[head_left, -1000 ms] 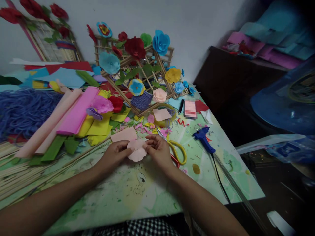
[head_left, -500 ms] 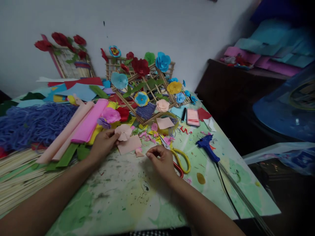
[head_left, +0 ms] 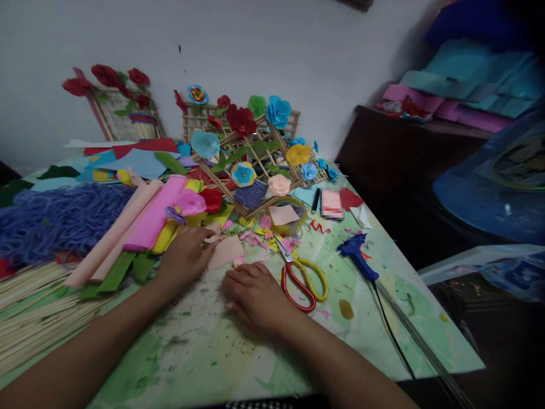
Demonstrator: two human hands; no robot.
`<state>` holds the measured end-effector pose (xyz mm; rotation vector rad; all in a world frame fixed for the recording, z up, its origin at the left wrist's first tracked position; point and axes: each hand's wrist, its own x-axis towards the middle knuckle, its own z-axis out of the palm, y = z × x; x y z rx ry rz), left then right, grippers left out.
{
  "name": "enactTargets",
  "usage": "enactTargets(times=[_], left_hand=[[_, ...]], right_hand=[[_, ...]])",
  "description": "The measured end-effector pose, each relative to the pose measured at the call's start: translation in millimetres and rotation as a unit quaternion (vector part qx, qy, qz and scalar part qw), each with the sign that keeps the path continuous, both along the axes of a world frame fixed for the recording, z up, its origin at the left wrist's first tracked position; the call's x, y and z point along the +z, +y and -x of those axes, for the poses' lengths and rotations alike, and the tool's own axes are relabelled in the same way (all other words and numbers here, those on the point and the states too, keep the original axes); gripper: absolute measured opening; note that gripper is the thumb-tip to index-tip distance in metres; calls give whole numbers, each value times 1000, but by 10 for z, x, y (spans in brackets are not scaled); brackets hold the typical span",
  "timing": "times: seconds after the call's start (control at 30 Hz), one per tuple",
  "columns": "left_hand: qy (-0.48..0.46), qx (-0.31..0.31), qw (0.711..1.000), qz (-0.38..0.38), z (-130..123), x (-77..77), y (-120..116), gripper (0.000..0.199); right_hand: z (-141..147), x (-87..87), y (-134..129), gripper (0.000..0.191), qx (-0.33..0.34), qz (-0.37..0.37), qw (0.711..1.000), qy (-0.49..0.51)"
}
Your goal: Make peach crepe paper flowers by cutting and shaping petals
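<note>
My left hand (head_left: pixel 184 258) lies low on the green-stained table (head_left: pixel 238 352). Its fingertips pinch a pale pink paper flower (head_left: pixel 212 232), which the fingers mostly hide. A pale pink paper sheet (head_left: pixel 227 251) lies right against those fingertips. My right hand (head_left: pixel 251 292) rests palm down on the table with nothing in it. It sits just below the pink sheet and left of the red and yellow scissors (head_left: pixel 300 274).
A blue glue gun (head_left: pixel 356 255) with its black cord lies to the right. Rolled pink and yellow paper (head_left: pixel 149 218), blue yarn (head_left: pixel 55 218) and wooden sticks (head_left: pixel 29 307) are on the left. A stick frame with paper flowers (head_left: pixel 247 147) stands at the back, and a dark cabinet (head_left: pixel 409 165) is beyond the table edge.
My hands separated; the left carried the pink flower up-left and has lowered it to the table. The right hand let go and flattened on the table, left of the scissors.
</note>
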<state>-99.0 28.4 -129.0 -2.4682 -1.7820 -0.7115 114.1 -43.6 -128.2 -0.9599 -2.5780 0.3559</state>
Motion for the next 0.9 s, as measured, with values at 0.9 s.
enactTargets(times=[0.9], left_hand=[[-81, -197, 977, -25, -99, -7, -149, 16]], right_hand=[[-170, -37, 168, 63, -237, 54, 947, 211]])
